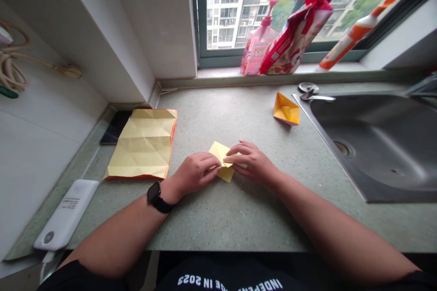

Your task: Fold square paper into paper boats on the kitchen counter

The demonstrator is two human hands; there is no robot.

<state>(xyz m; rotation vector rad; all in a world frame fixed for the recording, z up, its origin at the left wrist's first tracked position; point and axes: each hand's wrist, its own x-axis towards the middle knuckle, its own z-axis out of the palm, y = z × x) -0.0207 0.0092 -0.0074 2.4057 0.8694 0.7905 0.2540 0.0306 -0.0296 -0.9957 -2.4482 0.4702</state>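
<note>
A small piece of folded yellow paper (219,149) lies on the grey-green counter (218,218), between my two hands. My left hand (198,169), with a black watch on its wrist, pinches the paper's left side between thumb and fingers. From the right, my right hand (251,160) has its fingertips closed on the paper's folded middle and right corner. The fingers cover parts of both side corners. Farther back on the right sits an orange folded paper box (287,110). To the left, creased pale-yellow sheets (141,143) with orange edges lie in a stack.
A dark flat device (115,128) lies partly under the sheets. Nearer is a white power bank (68,213) with a cable. A steel sink (378,145) with a tap (317,96) is at right. A pink pump bottle (258,45), a red bag (297,36) and an orange-white tube (351,38) line the windowsill.
</note>
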